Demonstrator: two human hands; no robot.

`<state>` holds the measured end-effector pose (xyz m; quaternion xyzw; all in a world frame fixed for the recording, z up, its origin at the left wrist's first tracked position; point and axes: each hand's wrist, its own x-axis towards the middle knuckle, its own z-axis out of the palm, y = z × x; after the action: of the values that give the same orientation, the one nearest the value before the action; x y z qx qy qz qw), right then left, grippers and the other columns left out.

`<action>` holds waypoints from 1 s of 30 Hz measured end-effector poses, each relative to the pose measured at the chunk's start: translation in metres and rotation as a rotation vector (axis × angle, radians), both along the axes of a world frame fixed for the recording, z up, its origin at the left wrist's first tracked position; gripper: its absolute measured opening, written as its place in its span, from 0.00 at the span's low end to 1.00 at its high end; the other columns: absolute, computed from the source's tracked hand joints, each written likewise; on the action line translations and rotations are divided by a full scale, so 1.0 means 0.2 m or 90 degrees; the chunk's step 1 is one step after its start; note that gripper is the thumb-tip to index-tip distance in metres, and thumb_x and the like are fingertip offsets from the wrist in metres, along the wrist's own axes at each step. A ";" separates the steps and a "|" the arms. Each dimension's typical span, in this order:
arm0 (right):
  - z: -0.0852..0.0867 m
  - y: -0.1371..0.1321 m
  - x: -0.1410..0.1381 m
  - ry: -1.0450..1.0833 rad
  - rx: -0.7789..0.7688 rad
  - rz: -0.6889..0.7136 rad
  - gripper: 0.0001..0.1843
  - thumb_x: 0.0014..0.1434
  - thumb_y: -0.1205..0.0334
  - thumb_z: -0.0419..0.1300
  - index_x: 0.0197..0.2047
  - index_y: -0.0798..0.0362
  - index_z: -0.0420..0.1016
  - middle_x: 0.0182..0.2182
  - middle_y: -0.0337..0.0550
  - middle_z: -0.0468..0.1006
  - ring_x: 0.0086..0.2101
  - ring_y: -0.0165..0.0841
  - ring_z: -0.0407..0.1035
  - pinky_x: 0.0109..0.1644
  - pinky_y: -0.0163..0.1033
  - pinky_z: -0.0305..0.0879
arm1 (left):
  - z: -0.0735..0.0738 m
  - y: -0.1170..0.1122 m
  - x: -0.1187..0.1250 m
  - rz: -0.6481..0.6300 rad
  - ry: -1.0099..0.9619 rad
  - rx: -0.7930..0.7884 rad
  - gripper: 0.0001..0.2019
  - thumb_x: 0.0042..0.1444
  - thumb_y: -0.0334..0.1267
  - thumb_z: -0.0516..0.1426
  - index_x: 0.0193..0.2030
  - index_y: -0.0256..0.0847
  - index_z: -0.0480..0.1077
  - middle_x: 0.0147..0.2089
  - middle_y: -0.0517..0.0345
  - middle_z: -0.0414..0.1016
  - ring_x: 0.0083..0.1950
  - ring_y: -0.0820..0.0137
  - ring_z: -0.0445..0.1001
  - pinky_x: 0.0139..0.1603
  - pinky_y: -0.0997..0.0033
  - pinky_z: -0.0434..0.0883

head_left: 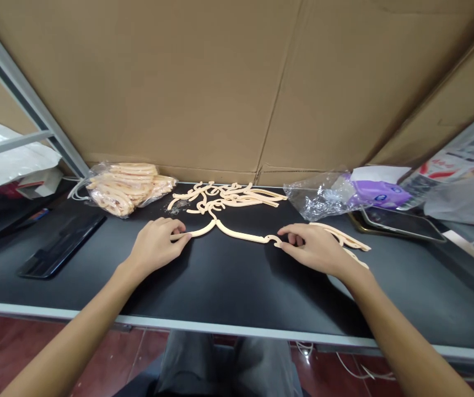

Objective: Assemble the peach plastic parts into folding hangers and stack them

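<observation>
A cream plastic folding hanger [241, 234] spreads across the black table in front of me, its two curved arms meeting at a joint in the middle. The tip of its left arm is pinched between the thumb and fingers of my left hand [160, 241]. At the other end, my right hand [313, 247] grips a small hook-shaped end between thumb and index finger. Behind the joint lies a loose pile of similar hanger parts [249, 196]. More cream hanger pieces [350, 238] rest beside and partly under my right hand.
A clear bag of hanger parts [125, 190] sits at the back left, near a black phone [63, 245]. On the right are an open clear plastic bag [319, 196], a purple tissue pack [380, 192] and a tablet-like device [404, 223]. Cardboard [179, 82] walls the back.
</observation>
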<state>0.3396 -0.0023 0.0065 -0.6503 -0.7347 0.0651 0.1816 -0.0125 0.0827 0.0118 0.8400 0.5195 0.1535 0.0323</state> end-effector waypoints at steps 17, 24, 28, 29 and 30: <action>-0.11 -0.39 -0.33 0.012 0.265 0.104 0.09 0.64 0.67 0.57 0.45 0.56 0.78 0.40 0.50 0.80 0.41 0.39 0.73 0.46 0.46 0.70 | -0.08 -0.21 -0.18 -0.089 -0.023 0.096 0.23 0.63 0.55 0.53 0.57 0.44 0.69 0.59 0.49 0.71 0.61 0.54 0.68 0.61 0.53 0.68; -0.14 -0.44 -0.35 -0.036 0.174 0.075 0.15 0.67 0.61 0.56 0.53 0.57 0.75 0.53 0.56 0.76 0.53 0.45 0.69 0.56 0.54 0.70 | -0.20 -0.34 -0.33 -0.095 0.106 0.106 0.32 0.65 0.59 0.49 0.70 0.44 0.59 0.71 0.46 0.59 0.70 0.48 0.60 0.67 0.42 0.62; -0.13 -0.44 -0.35 -0.068 0.147 0.076 0.18 0.68 0.60 0.54 0.57 0.57 0.73 0.56 0.57 0.74 0.56 0.46 0.67 0.57 0.56 0.69 | -0.20 -0.34 -0.31 -0.087 0.127 0.104 0.31 0.65 0.59 0.47 0.70 0.46 0.60 0.73 0.48 0.58 0.71 0.50 0.59 0.69 0.43 0.61; -0.13 -0.44 -0.36 -0.070 0.139 0.078 0.17 0.68 0.60 0.53 0.57 0.56 0.73 0.56 0.57 0.74 0.56 0.46 0.67 0.57 0.56 0.69 | -0.20 -0.34 -0.31 -0.084 0.129 0.102 0.32 0.66 0.60 0.47 0.70 0.46 0.60 0.73 0.48 0.58 0.71 0.50 0.59 0.69 0.43 0.61; -0.13 -0.44 -0.36 -0.072 0.133 0.080 0.17 0.69 0.59 0.53 0.56 0.56 0.73 0.56 0.57 0.74 0.56 0.46 0.67 0.57 0.56 0.69 | -0.19 -0.34 -0.31 -0.082 0.130 0.100 0.32 0.66 0.59 0.47 0.70 0.46 0.60 0.73 0.48 0.57 0.71 0.50 0.59 0.69 0.43 0.61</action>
<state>0.2683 -0.0902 -0.0193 -0.5835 -0.7858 -0.0374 0.2019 -0.0735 0.0142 -0.0266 0.8827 0.4516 0.1049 -0.0772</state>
